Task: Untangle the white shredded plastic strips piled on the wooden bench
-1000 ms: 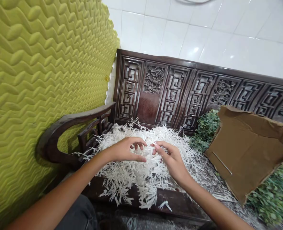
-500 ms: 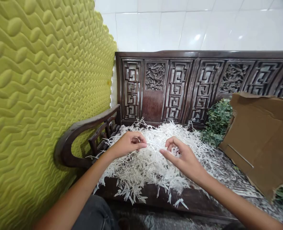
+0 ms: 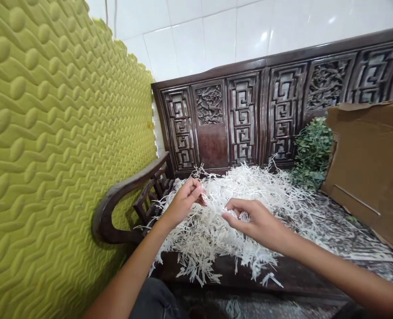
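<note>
A spread pile of white branching plastic sprigs [image 3: 199, 239] covers the left end of a dark wooden bench. Over the pile, my left hand [image 3: 187, 199] is closed in a pinch on a white sprig, its thumb against the bent fingers. My right hand [image 3: 249, 219] is just to the right, thumb and forefinger brought together at the other side of the same white strands. The strands between the hands blend into the pile, so their exact outline is hard to make out.
The bench's curved armrest [image 3: 106, 212] stands at left beside a yellow-green foam mat wall [image 3: 66, 133]. Behind is the carved backrest [image 3: 213, 146]. Green artificial foliage [image 3: 312, 150] and a brown cardboard piece [image 3: 369, 168] with a thin white stick [image 3: 358, 200] lie at right.
The camera view has tilted and shifted. My left hand has turned, its fingers drawn in more tightly. My right thumb and forefinger have come closer together.
</note>
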`<state>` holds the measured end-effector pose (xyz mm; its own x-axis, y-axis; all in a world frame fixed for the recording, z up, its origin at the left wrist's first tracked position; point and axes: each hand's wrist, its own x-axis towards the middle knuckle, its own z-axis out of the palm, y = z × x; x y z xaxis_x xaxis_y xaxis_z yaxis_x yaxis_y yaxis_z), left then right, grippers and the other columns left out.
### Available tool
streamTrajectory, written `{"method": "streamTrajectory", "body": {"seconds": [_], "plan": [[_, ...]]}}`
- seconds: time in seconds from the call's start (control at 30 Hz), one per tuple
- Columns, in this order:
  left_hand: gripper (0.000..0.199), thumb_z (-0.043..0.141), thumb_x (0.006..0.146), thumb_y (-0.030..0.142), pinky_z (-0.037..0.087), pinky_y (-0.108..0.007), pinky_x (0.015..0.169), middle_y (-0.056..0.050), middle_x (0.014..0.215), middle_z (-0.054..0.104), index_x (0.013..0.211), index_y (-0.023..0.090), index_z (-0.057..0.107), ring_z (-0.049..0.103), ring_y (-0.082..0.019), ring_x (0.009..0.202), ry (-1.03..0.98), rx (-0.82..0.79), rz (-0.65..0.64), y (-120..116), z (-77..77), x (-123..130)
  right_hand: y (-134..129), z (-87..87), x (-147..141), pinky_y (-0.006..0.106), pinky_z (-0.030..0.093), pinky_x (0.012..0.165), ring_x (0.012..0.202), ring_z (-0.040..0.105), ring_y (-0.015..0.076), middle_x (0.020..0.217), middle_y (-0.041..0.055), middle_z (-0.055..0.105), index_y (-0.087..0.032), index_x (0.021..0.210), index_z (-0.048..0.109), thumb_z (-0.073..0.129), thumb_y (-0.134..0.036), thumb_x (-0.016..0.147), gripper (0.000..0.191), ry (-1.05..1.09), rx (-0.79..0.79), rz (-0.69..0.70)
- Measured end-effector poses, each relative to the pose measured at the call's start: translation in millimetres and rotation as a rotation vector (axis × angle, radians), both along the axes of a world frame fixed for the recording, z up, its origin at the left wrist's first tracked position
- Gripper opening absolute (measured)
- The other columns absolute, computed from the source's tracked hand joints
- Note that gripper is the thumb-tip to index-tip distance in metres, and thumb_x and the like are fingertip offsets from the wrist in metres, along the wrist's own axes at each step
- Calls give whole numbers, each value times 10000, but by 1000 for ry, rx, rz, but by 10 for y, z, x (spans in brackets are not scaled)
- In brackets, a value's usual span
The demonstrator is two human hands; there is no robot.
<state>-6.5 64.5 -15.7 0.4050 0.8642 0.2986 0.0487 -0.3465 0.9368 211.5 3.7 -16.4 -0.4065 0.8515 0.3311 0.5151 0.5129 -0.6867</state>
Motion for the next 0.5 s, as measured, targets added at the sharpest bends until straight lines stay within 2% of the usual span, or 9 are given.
{"method": "streamTrajectory", "body": {"seconds": [0.1,0.17,0.3,0.37,0.43,0.5], "plan": [[243,563,869,394,492,-240,672,13,767,529,820,183,455,540,-99,678,-62,18,169,60,-43,-2,-20,46,-16,271,324,568,596,440,131,649,-23,499,-202,776,545,507,-380,914,229,48,-12,-32],[249,590,851,397,483,-229,667,24,728,520,819,184,466,533,-93,658,-100,23,213,50,-17,11,-20,66,-28,264,306,553,594,424,128,649,-25,479,-203,756,512,502,-359,915,223,89,-8,-60],[327,556,849,504,499,-261,677,-10,883,582,993,216,495,561,-121,737,-96,-71,71,-63,71,71,5,83,-29,263,317,564,629,433,134,673,-20,470,-205,773,502,490,-344,921,204,168,24,-116],[423,637,795,492,496,-265,690,-23,940,596,1093,227,499,570,-138,788,0,-74,13,-116,79,118,12,83,-13,261,323,562,628,435,133,681,-19,476,-206,814,518,477,-364,930,201,199,19,-114],[399,700,756,435,478,-249,678,-22,877,603,1036,190,556,566,-137,763,111,-32,17,-142,63,170,9,75,9,259,321,558,619,429,129,673,-26,471,-209,844,523,463,-382,940,207,209,9,-91],[291,665,792,417,458,-239,647,-16,756,592,874,147,597,547,-123,688,170,17,44,-141,45,211,3,58,30,259,315,559,612,422,126,663,-34,458,-213,866,519,451,-393,946,208,205,3,-68]]}}
